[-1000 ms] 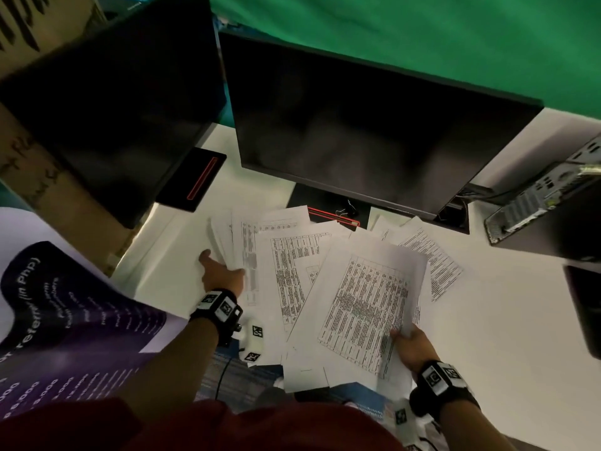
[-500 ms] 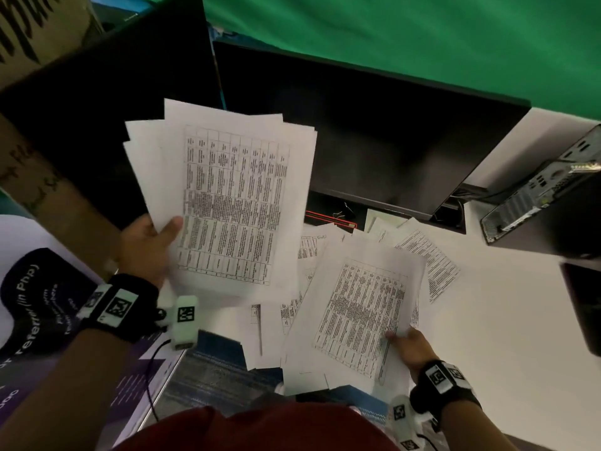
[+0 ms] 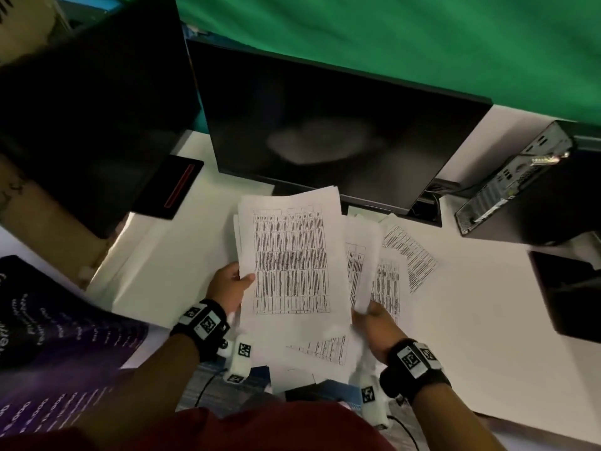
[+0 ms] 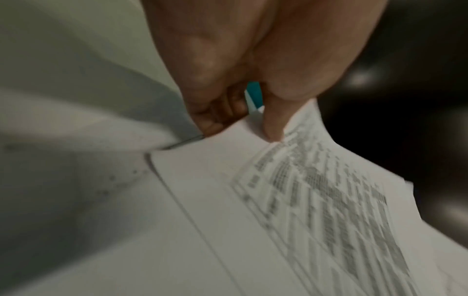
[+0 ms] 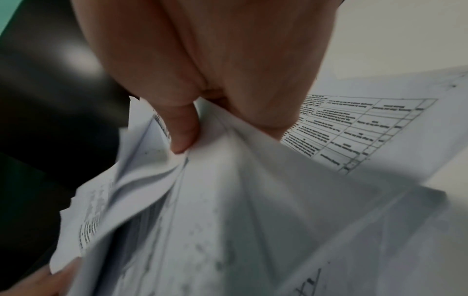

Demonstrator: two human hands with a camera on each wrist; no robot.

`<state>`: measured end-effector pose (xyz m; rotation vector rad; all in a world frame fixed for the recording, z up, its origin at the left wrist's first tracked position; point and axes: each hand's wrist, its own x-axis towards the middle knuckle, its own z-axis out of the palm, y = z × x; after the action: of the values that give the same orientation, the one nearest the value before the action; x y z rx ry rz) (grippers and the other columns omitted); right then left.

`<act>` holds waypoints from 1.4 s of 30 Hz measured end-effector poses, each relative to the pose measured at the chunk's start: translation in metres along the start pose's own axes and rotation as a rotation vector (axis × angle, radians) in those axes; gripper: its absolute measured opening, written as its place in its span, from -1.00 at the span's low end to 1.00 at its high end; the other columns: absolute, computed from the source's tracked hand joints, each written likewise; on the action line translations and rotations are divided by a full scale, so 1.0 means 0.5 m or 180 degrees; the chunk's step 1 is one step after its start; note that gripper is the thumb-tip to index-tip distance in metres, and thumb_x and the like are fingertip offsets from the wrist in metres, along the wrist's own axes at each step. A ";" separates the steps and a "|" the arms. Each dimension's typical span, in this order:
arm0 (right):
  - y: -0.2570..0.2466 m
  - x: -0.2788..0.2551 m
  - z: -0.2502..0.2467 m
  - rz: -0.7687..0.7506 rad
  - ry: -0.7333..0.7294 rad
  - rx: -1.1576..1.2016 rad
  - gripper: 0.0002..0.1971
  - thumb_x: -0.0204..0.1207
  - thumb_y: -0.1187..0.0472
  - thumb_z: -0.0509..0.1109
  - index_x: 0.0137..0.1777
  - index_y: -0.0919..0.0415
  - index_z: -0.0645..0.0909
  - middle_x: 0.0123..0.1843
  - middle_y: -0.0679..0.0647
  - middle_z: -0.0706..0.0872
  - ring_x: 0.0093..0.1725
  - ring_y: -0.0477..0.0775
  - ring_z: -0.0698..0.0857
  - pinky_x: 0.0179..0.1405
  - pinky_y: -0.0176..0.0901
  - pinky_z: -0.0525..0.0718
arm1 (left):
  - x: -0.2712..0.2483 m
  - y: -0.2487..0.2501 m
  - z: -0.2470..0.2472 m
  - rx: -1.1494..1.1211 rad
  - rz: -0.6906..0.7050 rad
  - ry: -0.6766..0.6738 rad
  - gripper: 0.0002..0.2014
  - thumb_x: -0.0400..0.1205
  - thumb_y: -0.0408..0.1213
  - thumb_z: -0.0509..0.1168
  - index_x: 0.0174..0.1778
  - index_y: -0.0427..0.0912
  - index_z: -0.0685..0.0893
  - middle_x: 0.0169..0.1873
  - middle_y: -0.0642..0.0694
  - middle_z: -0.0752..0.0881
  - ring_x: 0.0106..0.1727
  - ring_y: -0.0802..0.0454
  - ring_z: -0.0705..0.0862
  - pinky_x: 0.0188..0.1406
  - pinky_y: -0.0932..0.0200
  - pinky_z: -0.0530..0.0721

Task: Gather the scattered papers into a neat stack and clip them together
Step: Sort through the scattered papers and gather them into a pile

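Note:
My left hand (image 3: 232,284) pinches a bundle of white printed sheets (image 3: 289,255) by its left edge, thumb on top; the left wrist view shows the bundle (image 4: 291,200) with the thumb pressing its corner. My right hand (image 3: 374,320) grips a second, curled bunch of sheets (image 3: 362,255) at its near end; in the right wrist view the thumb (image 5: 183,130) pins the crumpled bunch (image 5: 202,200). More printed sheets (image 3: 413,258) lie fanned on the white desk (image 3: 487,304) to the right. Another sheet (image 3: 322,349) lies near the desk's front edge. No clip is visible.
A black monitor (image 3: 325,125) stands right behind the papers, a second dark screen (image 3: 81,109) at the left. A computer case (image 3: 520,190) lies at the right, a dark object (image 3: 569,288) at the far right edge. A purple poster (image 3: 48,336) lies at the left.
My left hand has brought its bundle down from high at the left to over the pile in the middle. My right hand has lifted a bunch of sheets off the desk.

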<state>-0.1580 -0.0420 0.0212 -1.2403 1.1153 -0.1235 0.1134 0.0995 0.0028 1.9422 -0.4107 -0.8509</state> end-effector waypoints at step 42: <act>0.091 0.006 -0.218 0.0201 0.2016 -0.0816 -0.77 0.61 0.20 0.37 0.19 0.22 0.76 -0.01 0.26 0.81 -0.04 0.30 0.76 0.07 0.12 0.74 | 0.029 -0.137 0.030 -0.0164 -0.0588 -0.0257 -0.49 0.44 -0.47 0.52 0.32 -0.13 0.65 0.13 -0.07 0.79 0.18 -0.10 0.73 0.34 -0.09 0.59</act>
<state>-0.2567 -0.1005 -0.0063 -1.4357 1.7577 -0.3514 0.1088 0.1158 -0.0667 1.9235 -0.2563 -1.0514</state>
